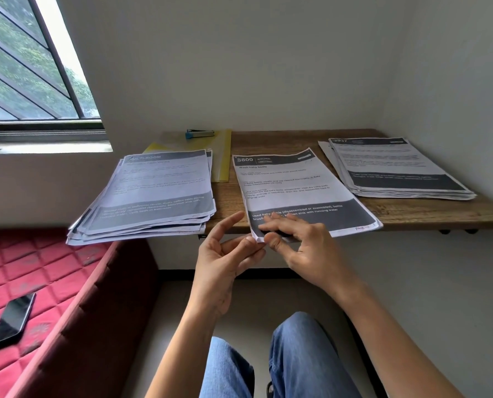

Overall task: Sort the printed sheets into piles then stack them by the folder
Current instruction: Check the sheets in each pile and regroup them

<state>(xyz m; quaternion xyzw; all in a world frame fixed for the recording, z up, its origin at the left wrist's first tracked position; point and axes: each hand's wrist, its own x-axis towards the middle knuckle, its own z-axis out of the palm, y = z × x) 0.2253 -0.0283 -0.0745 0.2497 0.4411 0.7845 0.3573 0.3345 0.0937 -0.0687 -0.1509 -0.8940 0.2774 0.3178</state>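
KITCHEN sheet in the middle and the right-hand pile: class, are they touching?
Apart. The head view shows a strip of bare wooden desk between the KITCHEN sheet and the right-hand pile.

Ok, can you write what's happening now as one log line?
right hand: pinches kitchen sheet corner | left hand: touches that corner | folder: behind left pile

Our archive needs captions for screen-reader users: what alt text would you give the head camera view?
Seated at a wooden desk, a person pinches the near corner of the middle sheet with the right hand while the left hand touches it. The left pile overhangs the desk edge, the right pile lies flat, and a yellow folder sits at the back.
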